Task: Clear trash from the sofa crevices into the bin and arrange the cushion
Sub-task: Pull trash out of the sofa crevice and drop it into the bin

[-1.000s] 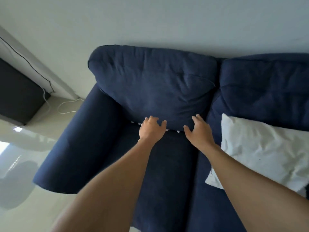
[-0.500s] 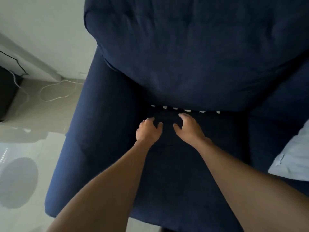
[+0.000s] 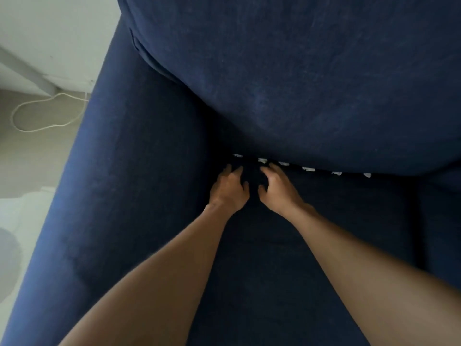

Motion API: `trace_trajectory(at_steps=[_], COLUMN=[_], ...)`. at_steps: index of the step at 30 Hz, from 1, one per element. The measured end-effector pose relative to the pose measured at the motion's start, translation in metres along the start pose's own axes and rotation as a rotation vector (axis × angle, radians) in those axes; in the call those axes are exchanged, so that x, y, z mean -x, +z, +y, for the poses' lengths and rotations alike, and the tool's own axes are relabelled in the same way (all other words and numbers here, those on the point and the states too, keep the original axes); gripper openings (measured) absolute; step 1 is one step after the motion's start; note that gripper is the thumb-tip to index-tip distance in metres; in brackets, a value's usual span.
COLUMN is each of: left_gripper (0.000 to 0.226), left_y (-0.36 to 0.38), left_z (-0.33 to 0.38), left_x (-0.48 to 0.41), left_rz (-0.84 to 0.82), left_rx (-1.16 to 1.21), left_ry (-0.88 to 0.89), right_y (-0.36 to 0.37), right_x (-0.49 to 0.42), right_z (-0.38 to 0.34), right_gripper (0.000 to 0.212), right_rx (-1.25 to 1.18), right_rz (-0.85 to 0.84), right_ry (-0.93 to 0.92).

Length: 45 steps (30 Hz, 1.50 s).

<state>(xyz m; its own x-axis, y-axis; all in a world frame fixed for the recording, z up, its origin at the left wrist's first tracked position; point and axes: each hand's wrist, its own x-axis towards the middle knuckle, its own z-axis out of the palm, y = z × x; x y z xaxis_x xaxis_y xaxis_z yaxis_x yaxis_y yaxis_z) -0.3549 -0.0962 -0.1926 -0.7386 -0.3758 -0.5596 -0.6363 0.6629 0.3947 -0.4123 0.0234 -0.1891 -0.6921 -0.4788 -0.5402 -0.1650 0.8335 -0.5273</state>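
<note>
Several small white paper scraps [image 3: 308, 168] lie in a row along the crevice between the dark blue back cushion [image 3: 287, 78] and the seat cushion [image 3: 324, 221] of the sofa. My left hand [image 3: 228, 189] rests on the seat just below the leftmost scraps, fingers spread and slightly curled, holding nothing. My right hand [image 3: 277, 189] lies beside it, fingertips almost touching a scrap [image 3: 262, 160] at the crevice, also with nothing in it. The bin and the white cushion are out of view.
The sofa's left armrest [image 3: 124, 183] runs down the left side. Beyond it lie a pale floor and a looped white cable [image 3: 37, 113] near the wall.
The view has moved closer and lower over the seat, so the white cushion left the frame. Both hands slid forward to the crevice, right beside the scraps.
</note>
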Motion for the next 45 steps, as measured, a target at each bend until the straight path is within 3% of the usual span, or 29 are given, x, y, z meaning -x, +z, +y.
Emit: trace_trajectory(at_steps=[10,14,22,28,32,35,40,42,45], left_gripper=[0.068,0.065,0.064,0.054,0.03,0.023,0.027,0.031,0.019], left_y=[0.003,0.002,0.007,0.0,-0.019,-0.047,-0.127,-0.157,-0.197], left_z=[-0.009,-0.006,-0.002,0.001,0.005,0.01,0.008,-0.011,-0.065], left_x=[-0.063,-0.073,-0.079,-0.055,-0.004,0.047,0.117,0.135,0.153], left_rz=[-0.241,-0.255,-0.256,-0.086,0.201,0.331,0.518,0.609,0.704], left_rx=[-0.189,-0.306,-0.304,-0.142,0.046,0.2,0.4,0.479,0.565], left_ry=[0.035,0.055,-0.024,-0.009,-0.028,-0.052,-0.103,-0.136,-0.216], right_y=[0.016,0.017,0.01,0.0,-0.016,-0.037,-0.067,-0.07,-0.05], right_x=[-0.064,-0.071,-0.064,-0.03,0.004,0.035,0.075,0.082,0.08], right_z=[0.011,0.014,0.014,0.006,-0.006,-0.033,-0.12,-0.162,-0.228], right_gripper=[0.068,0.068,0.057,0.049,0.015,0.016,0.016,0.027,0.019], right_rx=[0.084,0.138,0.134,0.033,-0.05,-0.113,-0.213,-0.217,-0.178], right_rz=[-0.104,-0.135,-0.038,0.098,0.261,0.353,0.354,0.33,0.238], right_ry=[0.051,0.023,-0.051,-0.118,-0.098,-0.134,-0.263,-0.33,-0.412])
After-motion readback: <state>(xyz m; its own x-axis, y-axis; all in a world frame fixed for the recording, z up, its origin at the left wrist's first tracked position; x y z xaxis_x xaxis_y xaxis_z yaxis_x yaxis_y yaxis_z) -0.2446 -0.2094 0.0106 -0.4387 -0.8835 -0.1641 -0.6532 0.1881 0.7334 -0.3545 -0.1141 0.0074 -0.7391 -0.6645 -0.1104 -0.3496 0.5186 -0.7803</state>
